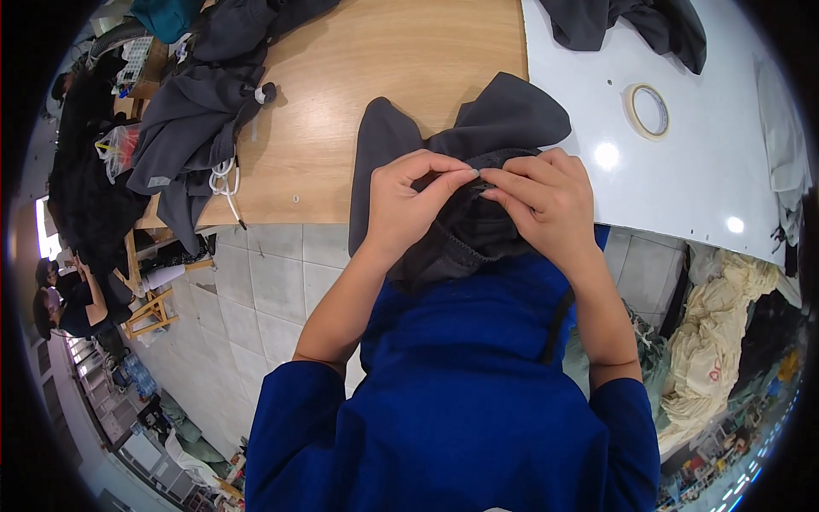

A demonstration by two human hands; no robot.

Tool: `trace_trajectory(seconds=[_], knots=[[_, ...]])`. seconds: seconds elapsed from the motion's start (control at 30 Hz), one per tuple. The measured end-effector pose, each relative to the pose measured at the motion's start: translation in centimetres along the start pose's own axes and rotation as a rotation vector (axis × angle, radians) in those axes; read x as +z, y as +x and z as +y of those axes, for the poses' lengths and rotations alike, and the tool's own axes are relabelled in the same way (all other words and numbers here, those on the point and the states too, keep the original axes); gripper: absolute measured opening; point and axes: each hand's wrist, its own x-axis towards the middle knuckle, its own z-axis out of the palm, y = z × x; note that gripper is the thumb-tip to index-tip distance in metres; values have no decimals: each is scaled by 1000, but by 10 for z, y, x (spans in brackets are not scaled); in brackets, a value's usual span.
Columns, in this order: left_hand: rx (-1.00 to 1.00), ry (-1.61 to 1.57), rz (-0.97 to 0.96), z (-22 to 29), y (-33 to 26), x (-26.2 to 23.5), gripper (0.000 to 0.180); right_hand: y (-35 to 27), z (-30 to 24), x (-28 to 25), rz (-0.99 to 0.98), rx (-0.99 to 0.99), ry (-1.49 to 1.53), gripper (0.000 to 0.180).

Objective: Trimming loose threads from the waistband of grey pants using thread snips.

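Note:
A dark grey garment (512, 119) lies bunched over the near edge of the table, its lower part hanging against my lap. A gathered band with a zigzag seam runs round its opening, which shows a black inside. My left hand (405, 200) is closed at the left of this opening, thumb and forefinger pinched together. From the right, my right hand (550, 200) pinches the garment's edge with curled fingers. The fingertips of both hands meet over the band. Anything small between them is too fine to make out.
A tan wooden tabletop (333, 77) adjoins a white one (648, 179) bearing a tape roll (646, 111). Another dark grey garment (192, 119) with a white cord (224, 181) lies at left, more dark cloth (623, 21) at far right. Cream fabric (712, 341) is heaped below right. People (77, 299) sit far left.

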Motion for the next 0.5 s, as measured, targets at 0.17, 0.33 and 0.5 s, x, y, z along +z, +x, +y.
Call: trace_trajectory(seconds=[0.17,0.33,0.5], knots=[[-8,5,-3,1,0,0,8,0,1,0,4,-13,-1,19],[-33,-38,17,3,1,2,7,-2,6,-7,27,26,11,18],[-37,-66,38,2,2,5,6,1,4,-11,-21,18,32,18]])
